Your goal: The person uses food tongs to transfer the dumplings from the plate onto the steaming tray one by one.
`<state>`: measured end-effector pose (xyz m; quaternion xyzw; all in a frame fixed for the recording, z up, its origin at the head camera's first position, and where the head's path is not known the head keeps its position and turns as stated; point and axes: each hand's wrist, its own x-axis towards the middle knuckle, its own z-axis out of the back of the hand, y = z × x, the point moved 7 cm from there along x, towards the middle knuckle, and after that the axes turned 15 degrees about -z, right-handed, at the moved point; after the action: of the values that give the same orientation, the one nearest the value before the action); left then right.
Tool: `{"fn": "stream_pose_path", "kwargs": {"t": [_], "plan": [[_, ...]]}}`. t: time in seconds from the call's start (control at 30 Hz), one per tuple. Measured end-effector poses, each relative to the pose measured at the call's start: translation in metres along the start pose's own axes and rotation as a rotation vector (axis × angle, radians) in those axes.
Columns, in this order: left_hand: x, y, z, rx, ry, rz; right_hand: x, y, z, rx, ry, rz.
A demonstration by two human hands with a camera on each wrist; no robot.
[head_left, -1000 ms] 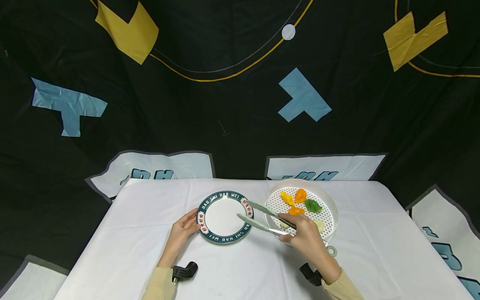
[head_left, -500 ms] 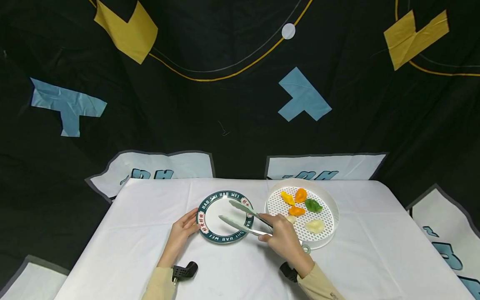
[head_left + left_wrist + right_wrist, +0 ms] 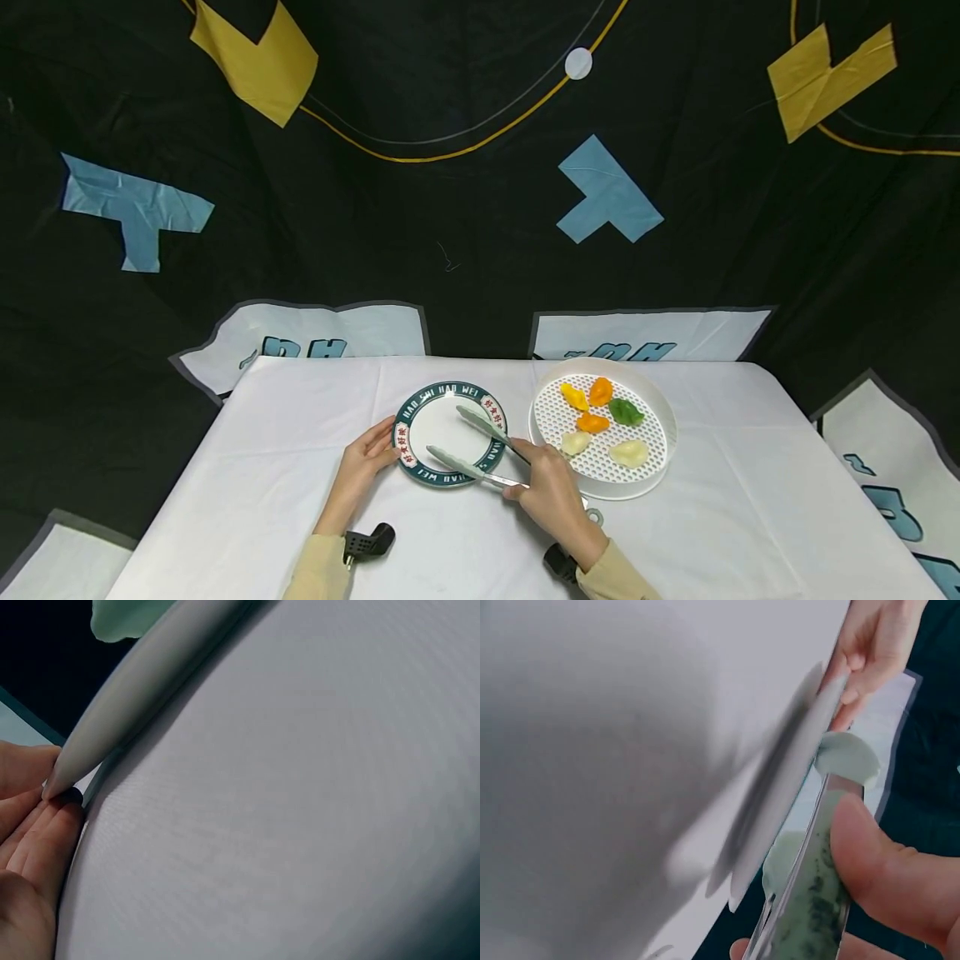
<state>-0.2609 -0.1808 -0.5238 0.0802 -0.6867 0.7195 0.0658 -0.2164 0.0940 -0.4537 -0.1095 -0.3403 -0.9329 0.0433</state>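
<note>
A round white plate (image 3: 450,435) with a dark green lettered rim lies on the white tablecloth. My left hand (image 3: 367,458) holds its left rim (image 3: 75,761) between fingers and thumb. My right hand (image 3: 551,493) grips pale green tongs (image 3: 480,442), whose two arms spread apart over the plate with nothing between them. In the right wrist view the thumb (image 3: 889,877) presses on a tong arm (image 3: 810,907). To the right stands a white perforated tray (image 3: 660,454) holding orange, yellow, green and pale dumplings (image 3: 600,412).
The table (image 3: 262,467) is covered with a white cloth and its edges fall away left and right. A black backdrop with blue and yellow patches hangs behind. The tongs' ring loop (image 3: 594,517) lies by my right wrist.
My right hand has drawn the tongs leftward and toward me, away from the tray and over the plate. The left hand has stayed on the plate's rim.
</note>
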Motion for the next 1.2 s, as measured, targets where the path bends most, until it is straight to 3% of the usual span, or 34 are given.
{"fn": "stream_pose_path", "kwargs": {"t": [0.3, 0.7, 0.9, 1.07, 1.2], "plan": [[-0.002, -0.002, -0.002, -0.028, 0.012, -0.008, -0.003, -0.003, -0.004, 0.000, -0.005, -0.018], [-0.001, -0.002, -0.002, -0.028, 0.014, -0.005, -0.006, -0.006, -0.009, -0.028, 0.073, -0.015], [-0.003, -0.003, 0.001, -0.007, 0.018, -0.009, -0.011, -0.006, -0.013, -0.014, 0.130, 0.000], [-0.003, -0.004, 0.002, 0.013, 0.010, -0.024, -0.014, -0.008, -0.014, -0.019, 0.123, 0.015], [-0.004, -0.007, 0.003, 0.089, 0.004, -0.050, -0.016, -0.008, -0.013, -0.017, 0.129, 0.013]]}}
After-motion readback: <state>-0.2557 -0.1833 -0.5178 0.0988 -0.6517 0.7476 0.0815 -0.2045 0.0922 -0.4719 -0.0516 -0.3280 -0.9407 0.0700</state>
